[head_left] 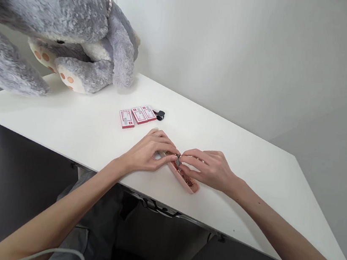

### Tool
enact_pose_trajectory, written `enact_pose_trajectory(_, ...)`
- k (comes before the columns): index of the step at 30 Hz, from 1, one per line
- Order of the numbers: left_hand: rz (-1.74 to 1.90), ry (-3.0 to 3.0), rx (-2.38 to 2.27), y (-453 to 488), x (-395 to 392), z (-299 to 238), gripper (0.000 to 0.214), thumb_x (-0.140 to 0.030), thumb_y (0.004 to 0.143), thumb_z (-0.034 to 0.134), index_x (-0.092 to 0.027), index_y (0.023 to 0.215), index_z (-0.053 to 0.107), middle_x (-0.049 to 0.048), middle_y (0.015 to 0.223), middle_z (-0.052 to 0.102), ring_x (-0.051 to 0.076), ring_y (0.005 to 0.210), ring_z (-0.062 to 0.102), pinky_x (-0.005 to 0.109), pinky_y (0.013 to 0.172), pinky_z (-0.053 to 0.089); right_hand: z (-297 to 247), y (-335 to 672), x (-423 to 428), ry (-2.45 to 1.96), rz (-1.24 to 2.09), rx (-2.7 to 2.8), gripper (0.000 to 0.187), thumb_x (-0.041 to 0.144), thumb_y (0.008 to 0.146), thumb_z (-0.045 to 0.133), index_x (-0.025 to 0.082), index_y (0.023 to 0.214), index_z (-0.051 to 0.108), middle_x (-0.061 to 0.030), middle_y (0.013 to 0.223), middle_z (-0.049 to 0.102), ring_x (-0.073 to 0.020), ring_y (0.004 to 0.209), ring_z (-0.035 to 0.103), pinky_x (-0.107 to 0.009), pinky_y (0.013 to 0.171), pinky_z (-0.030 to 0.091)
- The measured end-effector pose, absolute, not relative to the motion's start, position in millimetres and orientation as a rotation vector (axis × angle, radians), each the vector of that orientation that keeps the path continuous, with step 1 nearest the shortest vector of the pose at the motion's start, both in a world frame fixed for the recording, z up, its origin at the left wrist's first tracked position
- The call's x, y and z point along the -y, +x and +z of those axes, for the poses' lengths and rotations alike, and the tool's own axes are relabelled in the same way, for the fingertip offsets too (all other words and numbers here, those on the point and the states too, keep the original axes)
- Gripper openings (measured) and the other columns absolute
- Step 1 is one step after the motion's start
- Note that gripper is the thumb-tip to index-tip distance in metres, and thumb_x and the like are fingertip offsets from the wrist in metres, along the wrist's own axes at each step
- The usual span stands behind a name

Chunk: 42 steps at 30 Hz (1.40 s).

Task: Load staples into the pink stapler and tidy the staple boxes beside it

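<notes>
Left hand (150, 151) and right hand (209, 169) have fingers narrowed on a metal piece (178, 162) — a slipping pinch could drop it into the pink case (191, 189).

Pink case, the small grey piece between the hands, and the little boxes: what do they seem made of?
Pink case: probably plastic, smooth, from its even colour and rounded end.
Grey piece: likely metal, from its silvery glint; too small to be sure.
Little boxes: probably printed cardboard, from their flat sides and red-and-white print.
</notes>
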<state>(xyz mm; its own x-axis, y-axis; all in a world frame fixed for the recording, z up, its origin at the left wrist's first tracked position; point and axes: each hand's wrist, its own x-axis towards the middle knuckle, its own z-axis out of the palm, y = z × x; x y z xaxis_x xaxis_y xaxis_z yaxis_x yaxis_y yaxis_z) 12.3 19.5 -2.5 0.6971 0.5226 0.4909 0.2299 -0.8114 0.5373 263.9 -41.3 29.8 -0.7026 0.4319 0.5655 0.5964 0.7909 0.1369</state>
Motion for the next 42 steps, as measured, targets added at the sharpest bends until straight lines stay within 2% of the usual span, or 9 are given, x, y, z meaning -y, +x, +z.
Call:
enact_pose_trajectory(10,0.895,2.446,-0.590,12,-20,-2,0.023,-0.041,0.103,0.063,-0.027,0.106,0.081,0.0021,0.107,0.082,0.022,0.101,0.065,0.043,0.099,0.042,33,265,41,-0.759,-0.452,2.462,0.005,0.019,0.098,0.072,0.024,0.100,0.072,0.0048,0.097,0.082,-0.0052,0.062,0.067,-0.023,0.052,0.041)
enact_pose_trajectory(17,0.899,2.443,-0.584,13,-20,-3,0.024,-0.041,0.103,0.063,-0.028,0.106,0.082,0.0031,0.108,0.082,0.023,0.102,0.065,0.043,0.099,0.041,36,265,39,-0.783,-0.387,2.505,0.012,0.015,0.098,0.069,0.026,0.102,0.073,0.0057,0.101,0.081,-0.0040,0.059,0.061,-0.022,0.051,0.036)
enact_pose_trajectory(23,0.916,2.431,-0.554,14,-22,-6,0.024,-0.043,0.103,0.063,-0.029,0.105,0.083,0.0027,0.107,0.082,0.022,0.100,0.065,0.043,0.098,0.042,43,266,37,-0.757,-0.380,2.594,0.009,0.022,0.102,0.064,0.022,0.104,0.073,0.0012,0.098,0.080,-0.0060,0.059,0.060,-0.024,0.049,0.032)
enact_pose_trajectory(30,0.903,2.406,-0.562,13,-21,-6,0.028,-0.046,0.103,0.061,-0.030,0.100,0.084,0.0028,0.106,0.082,0.022,0.099,0.065,0.044,0.098,0.043,46,263,35,-0.734,-0.372,2.600,0.006,0.023,0.098,0.065,0.021,0.101,0.070,0.0022,0.094,0.078,-0.0055,0.053,0.053,-0.025,0.046,0.030)
enact_pose_trajectory(37,0.888,2.404,-0.575,13,-18,-2,0.027,-0.046,0.103,0.062,-0.029,0.099,0.083,0.0027,0.107,0.082,0.023,0.101,0.065,0.043,0.099,0.042,38,265,38,-0.755,-0.300,2.527,0.013,0.015,0.092,0.060,0.022,0.101,0.068,0.0020,0.094,0.079,-0.0070,0.059,0.061,-0.023,0.048,0.034)
enact_pose_trajectory(42,0.866,2.386,-0.612,12,-17,-3,0.027,-0.049,0.101,0.065,-0.029,0.110,0.081,0.0027,0.107,0.082,0.023,0.102,0.065,0.042,0.100,0.042,31,267,40,-0.755,-0.320,2.450,0.020,0.014,0.092,0.062,0.024,0.108,0.067,0.0021,0.096,0.080,-0.0079,0.065,0.067,-0.021,0.050,0.039)
